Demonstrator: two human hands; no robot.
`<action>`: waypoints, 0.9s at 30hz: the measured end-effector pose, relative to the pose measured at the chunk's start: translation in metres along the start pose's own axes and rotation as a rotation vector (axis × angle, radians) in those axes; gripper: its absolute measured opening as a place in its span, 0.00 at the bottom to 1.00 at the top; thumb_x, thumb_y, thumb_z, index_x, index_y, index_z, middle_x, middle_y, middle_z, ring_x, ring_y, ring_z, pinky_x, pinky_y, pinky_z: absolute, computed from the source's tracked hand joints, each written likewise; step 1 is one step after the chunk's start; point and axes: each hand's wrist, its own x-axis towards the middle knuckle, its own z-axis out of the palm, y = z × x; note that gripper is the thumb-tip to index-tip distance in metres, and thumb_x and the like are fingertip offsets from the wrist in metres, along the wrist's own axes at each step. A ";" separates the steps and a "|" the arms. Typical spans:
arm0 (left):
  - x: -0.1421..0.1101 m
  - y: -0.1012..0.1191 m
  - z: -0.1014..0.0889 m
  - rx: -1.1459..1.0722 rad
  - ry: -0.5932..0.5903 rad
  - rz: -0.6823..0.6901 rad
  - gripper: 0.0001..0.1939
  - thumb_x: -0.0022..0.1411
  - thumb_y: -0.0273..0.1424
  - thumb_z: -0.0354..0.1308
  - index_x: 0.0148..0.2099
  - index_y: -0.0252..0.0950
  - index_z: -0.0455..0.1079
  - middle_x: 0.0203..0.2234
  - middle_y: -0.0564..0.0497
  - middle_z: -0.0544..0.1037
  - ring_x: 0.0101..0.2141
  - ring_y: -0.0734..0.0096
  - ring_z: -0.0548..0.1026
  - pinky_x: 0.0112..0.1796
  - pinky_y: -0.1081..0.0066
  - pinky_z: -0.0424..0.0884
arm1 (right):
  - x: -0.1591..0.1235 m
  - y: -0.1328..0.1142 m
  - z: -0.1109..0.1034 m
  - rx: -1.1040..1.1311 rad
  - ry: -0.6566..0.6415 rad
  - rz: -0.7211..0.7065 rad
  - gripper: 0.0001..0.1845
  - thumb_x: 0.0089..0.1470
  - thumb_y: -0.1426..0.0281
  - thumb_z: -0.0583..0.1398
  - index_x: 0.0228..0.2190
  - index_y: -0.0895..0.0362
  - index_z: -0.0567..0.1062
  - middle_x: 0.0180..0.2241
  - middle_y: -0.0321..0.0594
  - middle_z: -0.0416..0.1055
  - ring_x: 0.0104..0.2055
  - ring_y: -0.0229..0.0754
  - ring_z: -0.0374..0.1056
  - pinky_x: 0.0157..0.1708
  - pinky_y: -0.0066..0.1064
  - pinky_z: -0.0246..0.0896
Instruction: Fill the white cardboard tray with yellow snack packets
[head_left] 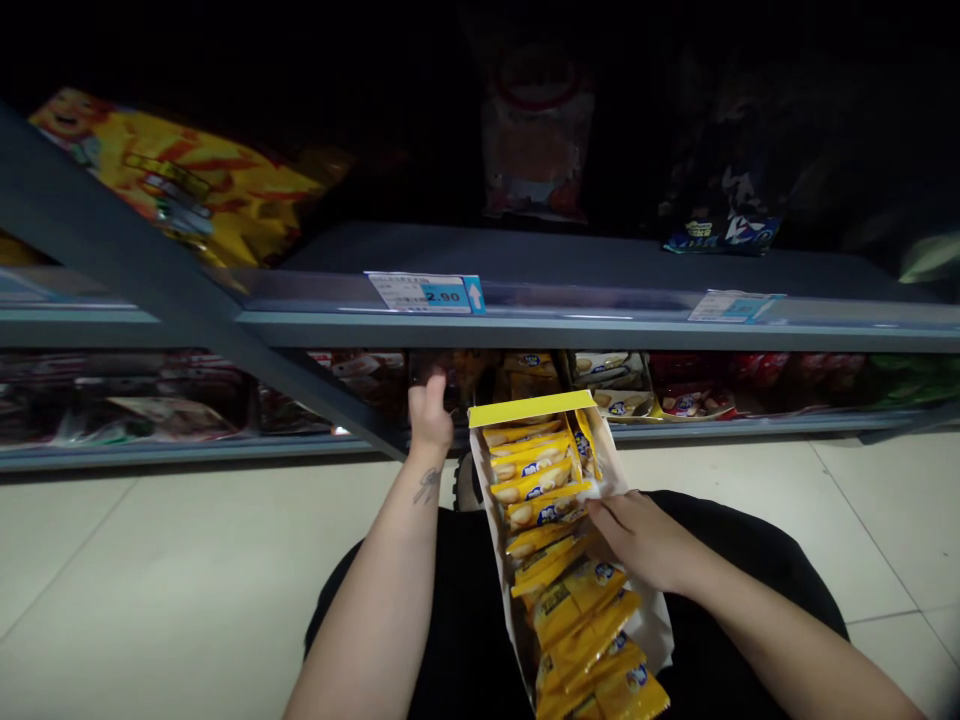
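Note:
An open yellow-and-white carton (651, 612) full of several yellow snack packets (535, 482) rests on my lap, tilted toward the shelves. My right hand (637, 535) reaches into the carton with its fingers closed on the packets near the middle. My left hand (430, 412) is stretched forward to the dark bottom shelf (187, 452), fingers curled at its edge; what they grip is hidden in shadow. More yellow packets and boxes (611, 385) lie on that bottom shelf just past the carton.
A grey shelf (570, 325) with price tags (424, 292) runs across above. On it lie a yellow bag (176, 180), a red-white bag (536, 150) and a dark pack (720, 232). A slanted grey bar (187, 290) crosses the left. Pale floor tiles (150, 560) lie on both sides.

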 end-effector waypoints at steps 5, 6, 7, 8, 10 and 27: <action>-0.022 0.009 -0.003 0.240 -0.101 0.095 0.20 0.56 0.49 0.64 0.32 0.36 0.70 0.30 0.50 0.75 0.43 0.59 0.75 0.49 0.64 0.70 | 0.004 0.005 0.018 0.924 -0.198 -0.093 0.33 0.63 0.41 0.54 0.51 0.54 0.76 0.54 0.44 0.76 0.59 0.52 0.69 0.62 0.44 0.60; -0.026 0.008 -0.001 0.245 -0.131 0.059 0.20 0.56 0.49 0.65 0.30 0.37 0.68 0.28 0.52 0.73 0.40 0.60 0.74 0.47 0.64 0.71 | 0.005 0.004 0.023 1.119 -0.229 -0.059 0.34 0.61 0.41 0.57 0.53 0.54 0.75 0.54 0.44 0.75 0.59 0.51 0.69 0.62 0.45 0.59; -0.029 0.005 0.002 0.246 -0.154 0.024 0.20 0.56 0.49 0.65 0.29 0.37 0.66 0.26 0.52 0.71 0.38 0.61 0.74 0.44 0.65 0.71 | 0.006 0.002 0.027 1.279 -0.239 -0.012 0.34 0.59 0.41 0.59 0.54 0.54 0.74 0.55 0.44 0.75 0.60 0.51 0.69 0.63 0.45 0.59; -0.031 0.003 0.004 0.247 -0.169 -0.001 0.21 0.56 0.49 0.64 0.28 0.38 0.65 0.25 0.53 0.69 0.35 0.62 0.73 0.41 0.65 0.72 | 0.007 0.000 0.031 1.392 -0.221 0.035 0.34 0.58 0.43 0.61 0.54 0.54 0.74 0.54 0.44 0.75 0.60 0.51 0.68 0.64 0.45 0.58; -0.032 -0.002 0.006 0.251 -0.180 -0.017 0.19 0.56 0.48 0.64 0.29 0.38 0.67 0.24 0.53 0.68 0.34 0.62 0.72 0.38 0.66 0.71 | 0.009 -0.004 0.037 1.494 -0.105 0.098 0.33 0.57 0.44 0.63 0.54 0.53 0.74 0.54 0.43 0.76 0.62 0.51 0.66 0.66 0.45 0.56; -0.030 0.015 0.004 0.550 -0.103 0.485 0.20 0.68 0.46 0.51 0.43 0.36 0.75 0.36 0.44 0.78 0.46 0.56 0.75 0.51 0.59 0.70 | 0.010 -0.010 0.033 1.519 -0.113 0.157 0.37 0.49 0.42 0.67 0.52 0.52 0.77 0.55 0.41 0.76 0.67 0.54 0.60 0.70 0.48 0.45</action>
